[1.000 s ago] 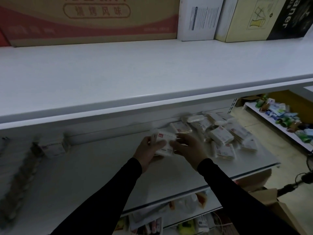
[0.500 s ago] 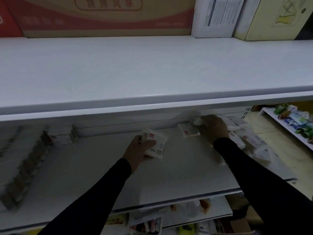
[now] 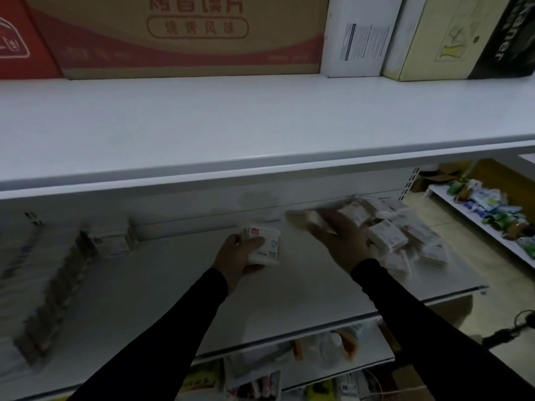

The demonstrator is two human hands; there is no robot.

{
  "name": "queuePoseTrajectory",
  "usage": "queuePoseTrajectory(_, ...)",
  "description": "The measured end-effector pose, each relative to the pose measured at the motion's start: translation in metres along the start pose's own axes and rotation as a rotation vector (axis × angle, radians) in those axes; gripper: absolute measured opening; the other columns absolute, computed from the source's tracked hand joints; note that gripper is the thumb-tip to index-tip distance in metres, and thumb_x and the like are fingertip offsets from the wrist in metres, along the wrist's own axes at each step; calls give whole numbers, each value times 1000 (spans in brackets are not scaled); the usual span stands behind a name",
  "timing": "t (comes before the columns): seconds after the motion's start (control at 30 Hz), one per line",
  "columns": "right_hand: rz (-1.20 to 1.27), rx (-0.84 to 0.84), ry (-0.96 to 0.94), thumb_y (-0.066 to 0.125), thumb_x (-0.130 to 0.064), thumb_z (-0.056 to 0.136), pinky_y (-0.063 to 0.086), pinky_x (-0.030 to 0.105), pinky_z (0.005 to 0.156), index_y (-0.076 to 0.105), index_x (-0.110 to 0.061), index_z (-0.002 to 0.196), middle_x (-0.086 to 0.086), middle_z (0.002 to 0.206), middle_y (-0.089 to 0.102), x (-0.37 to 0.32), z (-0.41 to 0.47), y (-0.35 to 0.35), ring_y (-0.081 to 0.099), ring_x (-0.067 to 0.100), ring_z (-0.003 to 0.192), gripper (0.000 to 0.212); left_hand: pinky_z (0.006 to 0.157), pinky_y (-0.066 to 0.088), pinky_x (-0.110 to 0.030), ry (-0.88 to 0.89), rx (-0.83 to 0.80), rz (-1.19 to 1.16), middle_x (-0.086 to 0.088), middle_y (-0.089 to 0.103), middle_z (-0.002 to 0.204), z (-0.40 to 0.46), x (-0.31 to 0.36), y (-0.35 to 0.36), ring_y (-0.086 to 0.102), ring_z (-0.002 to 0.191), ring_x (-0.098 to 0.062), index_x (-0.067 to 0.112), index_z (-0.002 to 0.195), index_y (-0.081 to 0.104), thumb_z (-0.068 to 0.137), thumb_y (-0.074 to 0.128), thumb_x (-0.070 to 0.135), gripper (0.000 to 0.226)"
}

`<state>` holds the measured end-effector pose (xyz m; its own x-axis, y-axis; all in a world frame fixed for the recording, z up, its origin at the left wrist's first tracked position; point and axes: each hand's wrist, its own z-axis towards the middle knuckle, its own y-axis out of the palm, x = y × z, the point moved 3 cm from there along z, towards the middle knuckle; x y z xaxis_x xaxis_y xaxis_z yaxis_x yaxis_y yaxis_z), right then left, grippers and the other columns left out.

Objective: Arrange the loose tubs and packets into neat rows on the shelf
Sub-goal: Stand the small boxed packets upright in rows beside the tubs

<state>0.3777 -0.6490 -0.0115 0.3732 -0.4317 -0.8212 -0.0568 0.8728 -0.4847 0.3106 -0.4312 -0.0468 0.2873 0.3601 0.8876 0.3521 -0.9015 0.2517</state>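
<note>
Left hand (image 3: 241, 253) grips small stack of white paper-wrapped packets (image 3: 265, 244); right hand (image 3: 341, 238) pinches blurred white packet (image 3: 304, 219) just beyond fingertips — square edges before stacking it leftward.

Above my hands, the brown carton (image 3: 185, 36) read 烧烤风味 inside an oval, with larger red characters over it that I could not read whole. The black box (image 3: 509, 39) at far right showed the letters "aner". Print on the packets (image 3: 388, 235) was too blurred to read.

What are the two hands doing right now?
Left hand: grips a stack of white packets.
Right hand: holds a blurred pale packet; exact grip unclear.
</note>
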Motion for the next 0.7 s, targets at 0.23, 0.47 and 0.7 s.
queuePoseTrajectory(0.23,73,-128,-68,72,-28,83,42,6,85,70,-32,101,-17,127,52,-32,-28,41,50,-8,111,18,62,58,-34,-16,-20,-111,-21,61,126,-2,3,-15,63,107,-35,2,129,51,89,67,16,46)
queuePoseTrajectory(0.47,230,-110,97,71,-21,86,53,31,80,58,-30,104,-7,100,65,-34,-36,66,67,12,88,24,67,57,-39,-14,-59,-115,-15,64,125,-8,5,-29,65,106,-33,8,131,50,85,70,27,53)
queuePoseTrajectory(0.7,276,-7,262,79,-29,77,47,13,65,59,-23,99,-5,86,62,-38,-36,75,64,9,76,30,71,59,-36,4,-120,-48,-14,66,121,-11,3,-19,68,100,-26,5,128,55,78,78,31,61)
